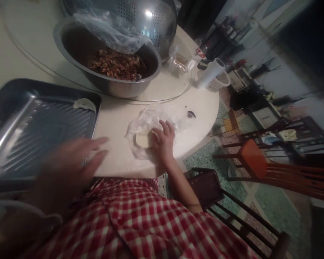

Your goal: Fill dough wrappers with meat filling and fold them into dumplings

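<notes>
A round, pale dumpling wrapper [143, 140] lies on a crumpled clear plastic bag [137, 153] near the table's front edge. My right hand [164, 142] is at the wrapper's right side, its fingers bent over that edge; the thumb is hard to see. My left hand [72, 162], smeared by motion, hovers over the right part of the dark metal tray [47, 126]. Its thumb and fingers stretch apart toward the wrapper, with nothing seen between them. One folded dumpling [84, 104] sits in the tray's far right corner.
Behind the wrapper stands a steel bowl [118, 88] of brown minced filling [116, 64], partly covered by plastic film [110, 30]. A perforated colander [162, 21] leans behind it. Further right are a plastic-wrapped packet [181, 63], a white basket [218, 81] and chairs [252, 158].
</notes>
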Demonstrator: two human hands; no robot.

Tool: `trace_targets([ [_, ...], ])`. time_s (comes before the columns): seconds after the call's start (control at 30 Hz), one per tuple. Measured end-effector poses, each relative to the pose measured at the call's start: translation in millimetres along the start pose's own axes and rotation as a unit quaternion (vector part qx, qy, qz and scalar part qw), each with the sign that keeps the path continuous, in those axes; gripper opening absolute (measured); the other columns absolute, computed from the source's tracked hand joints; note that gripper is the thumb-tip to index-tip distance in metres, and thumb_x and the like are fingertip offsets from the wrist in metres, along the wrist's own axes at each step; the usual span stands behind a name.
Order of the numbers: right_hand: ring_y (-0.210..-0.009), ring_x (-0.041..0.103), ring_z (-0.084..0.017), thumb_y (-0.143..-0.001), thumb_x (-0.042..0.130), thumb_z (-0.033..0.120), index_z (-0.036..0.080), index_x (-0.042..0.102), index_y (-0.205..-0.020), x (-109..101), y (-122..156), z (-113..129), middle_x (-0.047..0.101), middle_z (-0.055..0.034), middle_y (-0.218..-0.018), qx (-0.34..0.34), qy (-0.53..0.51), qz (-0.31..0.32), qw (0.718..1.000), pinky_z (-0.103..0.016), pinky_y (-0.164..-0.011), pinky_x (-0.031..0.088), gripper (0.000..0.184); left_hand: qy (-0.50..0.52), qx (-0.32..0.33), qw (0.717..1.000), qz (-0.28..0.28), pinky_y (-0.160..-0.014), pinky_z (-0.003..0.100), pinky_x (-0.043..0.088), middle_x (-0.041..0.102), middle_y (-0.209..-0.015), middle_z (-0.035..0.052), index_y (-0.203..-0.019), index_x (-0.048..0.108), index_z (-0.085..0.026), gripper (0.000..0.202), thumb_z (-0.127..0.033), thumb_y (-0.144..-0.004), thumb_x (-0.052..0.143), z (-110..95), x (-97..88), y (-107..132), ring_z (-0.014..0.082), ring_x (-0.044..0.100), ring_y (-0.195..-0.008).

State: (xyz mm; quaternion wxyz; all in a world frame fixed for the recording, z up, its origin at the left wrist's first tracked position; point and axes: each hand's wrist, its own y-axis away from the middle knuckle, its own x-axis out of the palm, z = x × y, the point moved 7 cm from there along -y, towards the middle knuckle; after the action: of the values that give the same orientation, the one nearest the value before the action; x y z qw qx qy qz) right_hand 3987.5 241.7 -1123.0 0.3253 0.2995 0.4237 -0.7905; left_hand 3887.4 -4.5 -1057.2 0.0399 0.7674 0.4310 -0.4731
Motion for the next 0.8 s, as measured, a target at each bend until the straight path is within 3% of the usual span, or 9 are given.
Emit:
trace_targets([
  [0.07, -0.136, 0.036, -0.030, -0.085, 0.055, 0.015, 0.023, 0.065, -0.095, -1, 1, -1, 0.056, -0.0087, -0.134, -0.010, 0.000, -0.009, 1.000, -0.059, -0.110, 0.033, 0.016, 0.034, 0.103, 0.993, 0.054, -0.086, 0.039, 0.052, 0.070, -0.099, 0.0009, -0.125, 0.060, -0.036, 0.034, -0.030, -0.094, 0.046, -38, 40.1, -1, 0.0234, 0.066, -0.092],
  [0.13, -0.135, 0.038, -0.029, -0.086, 0.056, 0.016, 0.023, 0.065, -0.092, -1, 1, -1, 0.057, -0.0088, -0.133, -0.021, -0.007, -0.009, 1.000, -0.056, -0.110, 0.034, 0.013, 0.013, 0.138, 0.988, 0.074, -0.089, 0.039, 0.051, 0.070, -0.103, 0.0059, -0.124, 0.061, -0.027, 0.033, -0.026, -0.096, 0.043, -57, 69.7, -11, 0.0237, 0.064, -0.097],
  [0.3, -0.136, 0.038, -0.029, -0.088, 0.054, 0.020, 0.023, 0.065, -0.104, -1, -4, -3, 0.054, -0.0097, -0.137, -0.015, -0.012, -0.003, 1.000, -0.056, -0.111, 0.033, 0.020, -0.094, 0.135, 0.983, 0.075, -0.085, 0.041, 0.049, 0.067, -0.097, 0.0112, -0.119, 0.064, -0.017, 0.033, -0.024, -0.097, 0.040, -60, 109.2, -48, 0.0269, 0.060, -0.094],
  [0.4, -0.136, 0.038, -0.030, -0.090, 0.053, 0.024, 0.022, 0.065, -0.108, 1, -9, -1, 0.053, -0.0111, -0.139, -0.017, -0.010, 0.010, 1.000, -0.056, -0.111, 0.034, 0.022, -0.104, 0.114, 0.983, 0.094, -0.084, 0.042, 0.049, 0.066, -0.098, 0.0125, -0.117, 0.066, -0.016, 0.034, -0.025, -0.097, 0.039, -53, 122.7, -59, 0.0270, 0.059, -0.092],
  [0.57, -0.135, 0.039, -0.029, -0.090, 0.054, 0.022, 0.022, 0.068, -0.099, 1, -10, 0, 0.056, -0.0107, -0.134, -0.031, -0.023, 0.012, 0.999, -0.053, -0.110, 0.037, 0.017, -0.040, 0.100, 0.989, 0.105, -0.091, 0.041, 0.048, 0.065, -0.100, 0.0134, -0.123, 0.064, -0.014, 0.041, -0.028, -0.099, 0.034, -41, 130.3, -63, 0.0260, 0.058, -0.097],
  [0.8, -0.133, 0.042, -0.026, -0.090, 0.054, 0.020, 0.024, 0.066, -0.091, 0, -13, -3, 0.058, -0.0082, -0.133, -0.020, -0.052, 0.028, 0.998, -0.054, -0.112, 0.036, 0.013, -0.022, 0.101, 0.987, 0.120, -0.090, 0.041, 0.048, 0.063, -0.103, 0.0129, -0.126, 0.064, -0.019, 0.043, -0.031, -0.099, 0.032, -42, 141.7, -67, 0.0249, 0.058, -0.097],
])
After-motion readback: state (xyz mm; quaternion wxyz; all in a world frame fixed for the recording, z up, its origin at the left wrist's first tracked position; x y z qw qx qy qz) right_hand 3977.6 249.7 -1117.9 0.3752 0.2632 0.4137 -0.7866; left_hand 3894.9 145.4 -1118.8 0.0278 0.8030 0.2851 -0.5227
